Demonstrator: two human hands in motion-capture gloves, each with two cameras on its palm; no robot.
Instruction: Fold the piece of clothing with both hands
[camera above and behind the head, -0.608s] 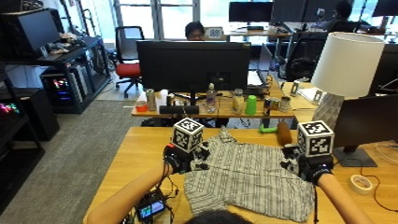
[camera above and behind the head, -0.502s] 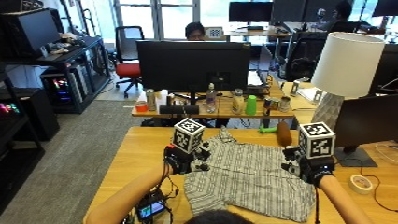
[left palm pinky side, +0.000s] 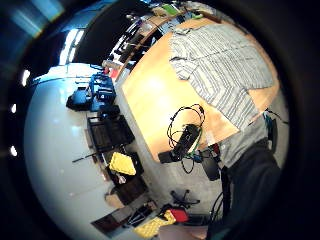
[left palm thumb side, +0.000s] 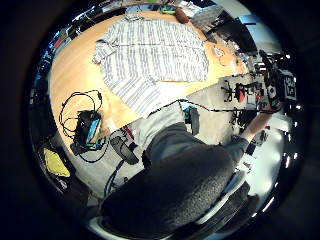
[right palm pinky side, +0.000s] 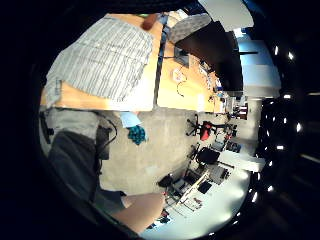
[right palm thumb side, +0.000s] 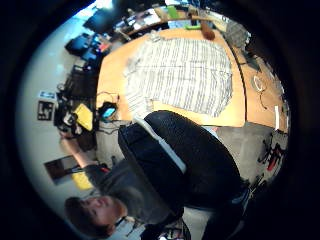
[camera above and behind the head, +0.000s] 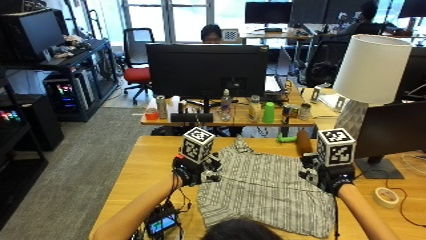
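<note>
Between the earlier outside views and now, very little differs. The left hand sits a touch nearer the left shoulder of the striped shirt, and the right hand has edged slightly inward over the shirt's right side. The shirt itself shows no visible shift on the surface.

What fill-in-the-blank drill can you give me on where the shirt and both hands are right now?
1. The striped shirt lies spread out ____ on the wooden table.
2. The left hand is at the shirt's ____ edge.
3. The right hand is at the shirt's ____ edge.
4. A roll of ____ sits on the table beyond the right hand.

Missing words: flat; left; right; tape
</note>
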